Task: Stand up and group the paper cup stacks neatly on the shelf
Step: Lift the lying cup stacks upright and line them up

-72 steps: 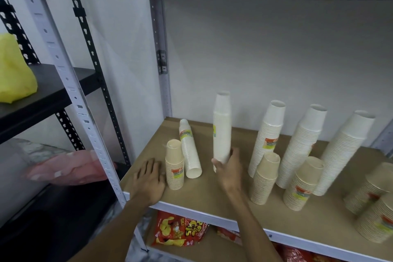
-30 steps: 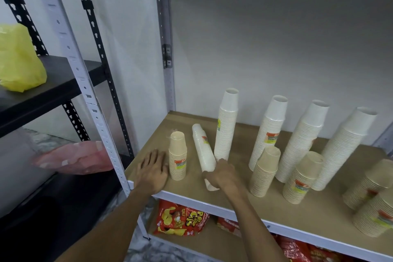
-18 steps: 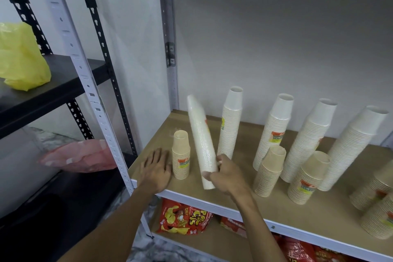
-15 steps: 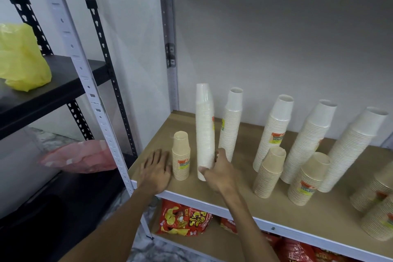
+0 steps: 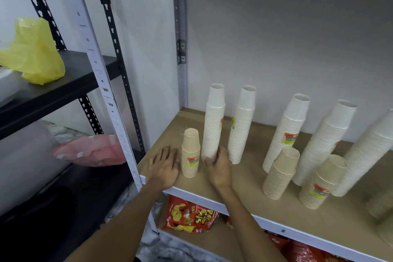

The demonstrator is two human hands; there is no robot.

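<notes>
Head view: a tall cup stack stands up on the shelf (image 5: 244, 195).
Left hand (image 5: 163, 166) lies flat and open, holding nothing, beside the short brown stack (image 5: 190, 153). Right hand (image 5: 219, 168) has its fingers (image 5: 209, 159) wrapped around the tall white stack (image 5: 213, 121) near the bottom. Paper cups are light and tippy, so holding low seems best.

tall cup stacks (image 5: 213, 121) white | short stacks (image 5: 190, 153) tan, red-yellow labels | shelf (image 5: 244, 178) brown | bag (image 5: 32, 51) yellow, 10 o'clock
</notes>
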